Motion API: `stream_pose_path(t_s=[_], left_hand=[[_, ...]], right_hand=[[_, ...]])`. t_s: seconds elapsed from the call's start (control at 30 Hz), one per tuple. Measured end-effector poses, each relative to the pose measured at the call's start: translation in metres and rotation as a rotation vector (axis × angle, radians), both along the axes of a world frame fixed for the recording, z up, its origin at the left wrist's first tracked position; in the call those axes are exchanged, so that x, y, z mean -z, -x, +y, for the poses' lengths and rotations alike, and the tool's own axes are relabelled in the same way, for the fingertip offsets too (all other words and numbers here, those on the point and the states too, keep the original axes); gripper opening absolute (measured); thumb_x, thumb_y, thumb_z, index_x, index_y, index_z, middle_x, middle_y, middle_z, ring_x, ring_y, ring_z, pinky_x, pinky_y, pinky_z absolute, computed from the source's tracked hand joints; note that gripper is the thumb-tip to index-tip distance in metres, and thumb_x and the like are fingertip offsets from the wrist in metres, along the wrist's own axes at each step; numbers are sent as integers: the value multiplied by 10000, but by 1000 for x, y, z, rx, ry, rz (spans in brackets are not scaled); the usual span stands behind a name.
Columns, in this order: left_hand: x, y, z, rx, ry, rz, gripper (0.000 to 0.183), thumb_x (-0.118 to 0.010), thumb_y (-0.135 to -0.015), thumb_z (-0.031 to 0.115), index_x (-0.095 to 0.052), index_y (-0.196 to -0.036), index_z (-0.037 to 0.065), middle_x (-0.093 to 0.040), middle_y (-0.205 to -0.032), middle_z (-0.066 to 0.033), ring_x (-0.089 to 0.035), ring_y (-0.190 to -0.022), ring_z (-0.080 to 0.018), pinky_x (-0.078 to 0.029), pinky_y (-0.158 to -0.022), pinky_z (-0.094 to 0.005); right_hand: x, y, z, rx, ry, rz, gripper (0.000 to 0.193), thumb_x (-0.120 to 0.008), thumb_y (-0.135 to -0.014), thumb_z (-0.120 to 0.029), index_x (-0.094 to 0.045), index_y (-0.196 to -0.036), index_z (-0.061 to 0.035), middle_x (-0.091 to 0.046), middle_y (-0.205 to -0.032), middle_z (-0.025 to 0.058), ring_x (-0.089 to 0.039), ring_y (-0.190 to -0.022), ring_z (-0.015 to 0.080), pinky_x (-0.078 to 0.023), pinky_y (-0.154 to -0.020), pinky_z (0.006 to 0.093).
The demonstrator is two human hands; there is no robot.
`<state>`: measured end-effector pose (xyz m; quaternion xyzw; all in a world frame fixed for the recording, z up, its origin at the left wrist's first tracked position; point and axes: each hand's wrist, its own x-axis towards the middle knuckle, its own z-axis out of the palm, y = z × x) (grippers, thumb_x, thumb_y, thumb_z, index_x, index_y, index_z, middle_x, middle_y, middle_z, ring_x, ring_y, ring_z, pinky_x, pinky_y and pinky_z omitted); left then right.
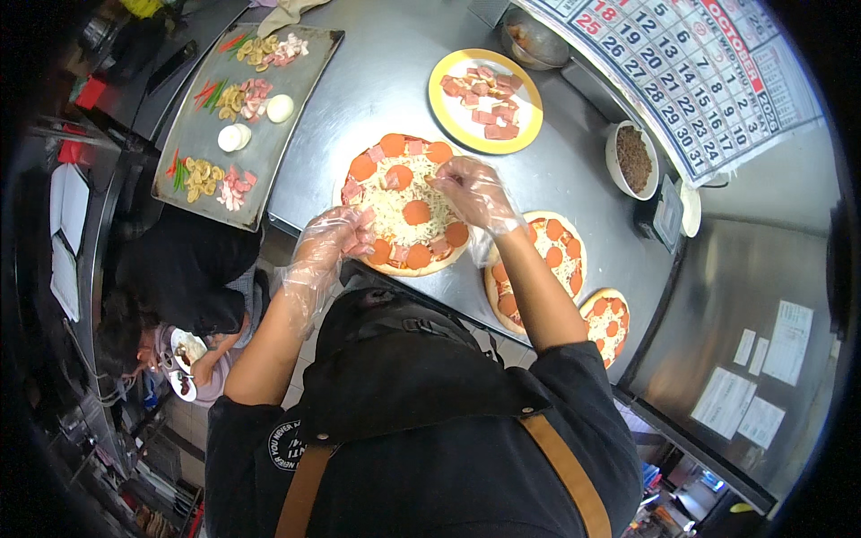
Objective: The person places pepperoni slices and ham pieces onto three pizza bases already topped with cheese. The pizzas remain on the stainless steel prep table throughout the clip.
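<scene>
Hands (408,220) in clear gloves over pizza (405,204)

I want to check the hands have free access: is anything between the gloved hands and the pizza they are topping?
Nothing visible. The right hand in a clear plastic glove hovers over the round cheese-and-sausage-slice pizza, and the gloved left hand, holding pink ham pieces, is at its near edge. Only the pizza's own toppings lie beneath.

Surface (395,72): brushed metal, dull sheen. Tray (296,99): matt grey metal. Left hand (336,240), right hand (473,193): thin clear plastic gloves, crinkled, glossy. Plate (529,94): glossy yellow-rimmed. Calendar (700,81): paper.
</scene>
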<state>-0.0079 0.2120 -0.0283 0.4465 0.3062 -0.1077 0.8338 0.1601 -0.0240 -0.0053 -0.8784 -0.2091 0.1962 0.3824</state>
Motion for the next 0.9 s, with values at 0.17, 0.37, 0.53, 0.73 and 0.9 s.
stream_pose_path(t_s=[0.17, 0.37, 0.53, 0.73, 0.9], left_hand=[[2, -11, 5, 233, -182, 25, 201, -702, -1048, 170, -686, -1121, -17, -701, -929, -50, -681, -764, -125, -592, -696, -271], [10, -23, 2, 282, -226, -41, 168, -735, -1024, 138, -691, -1100, -5, -708, -940, -49, -682, -757, -116, -595, -684, -273], [10, -18, 7, 237, -210, -64, 178, -673, -1063, 164, -681, -1072, -14, -718, -976, -73, -724, -789, -170, -612, -732, -304], [33, 11, 46, -84, 469, -117, 391, -565, -1070, 249, -556, -1312, -58, -672, -1291, -201, -689, -1209, -353, -597, -1008, -457], [-6, 13, 23, -186, 490, -94, 464, -517, -1039, 70, -472, -1477, -79, -618, -1420, -228, -660, -1249, -345, -574, -1036, -465]], right_hand=[[11, -11, 23, -173, 429, -361, 239, -755, -941, -260, -754, -1054, -49, -720, -979, 168, -712, -917, 335, -556, -841, 443], [-15, 36, 36, -142, -47, 21, 302, -696, -961, -273, -782, -1167, -71, -790, -1055, 133, -756, -901, 263, -586, -835, 407], [-11, 50, 43, -118, -162, 339, 123, -751, -952, -104, -754, -1047, -27, -742, -949, 76, -697, -875, 149, -573, -830, 317], [8, 63, 51, -215, 15, -204, 110, -738, -959, -121, -752, -1005, -23, -715, -935, 122, -705, -898, 251, -580, -814, 390], [-33, 77, 59, -413, -80, -468, 163, -731, -956, -196, -770, -1018, -51, -706, -1020, 124, -688, -1013, 332, -573, -843, 452]])
